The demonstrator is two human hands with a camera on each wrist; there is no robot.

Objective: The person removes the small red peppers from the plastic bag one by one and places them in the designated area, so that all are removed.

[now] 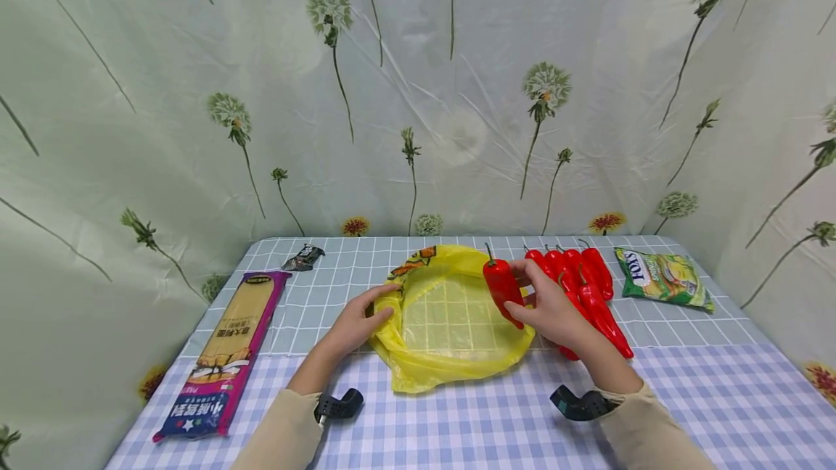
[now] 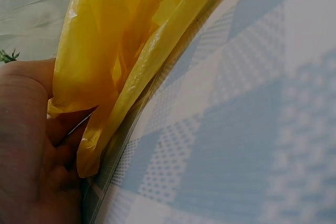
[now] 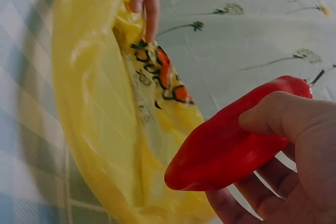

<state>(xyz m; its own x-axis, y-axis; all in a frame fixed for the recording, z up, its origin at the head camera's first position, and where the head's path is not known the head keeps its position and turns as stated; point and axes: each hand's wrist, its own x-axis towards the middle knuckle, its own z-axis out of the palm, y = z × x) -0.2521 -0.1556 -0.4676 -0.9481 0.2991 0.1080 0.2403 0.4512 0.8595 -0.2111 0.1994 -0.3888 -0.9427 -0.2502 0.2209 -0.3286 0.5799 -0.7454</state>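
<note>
A yellow plastic bag (image 1: 451,376) lies with its mouth spread into a wide ring on the table. At its left rim my left hand (image 1: 358,319) pinches the plastic between thumb and fingers; the left wrist view shows the folded yellow film (image 2: 105,40) against that hand. My right hand (image 1: 551,307) holds a red pepper (image 1: 501,285) with a green stem over the bag's right side, the tip pointing down. In the right wrist view the thumb presses on the pepper (image 3: 226,148), with the fingers beneath it. Several more red peppers (image 1: 596,270) lie right of the bag, partly behind my right hand.
At the left lies a long pasta packet (image 1: 225,354), with a small black wrapper (image 1: 303,258) behind it. A green snack bag (image 1: 662,278) lies at the right beyond the peppers. A patterned curtain (image 1: 418,93) hangs behind the checked table (image 1: 451,434).
</note>
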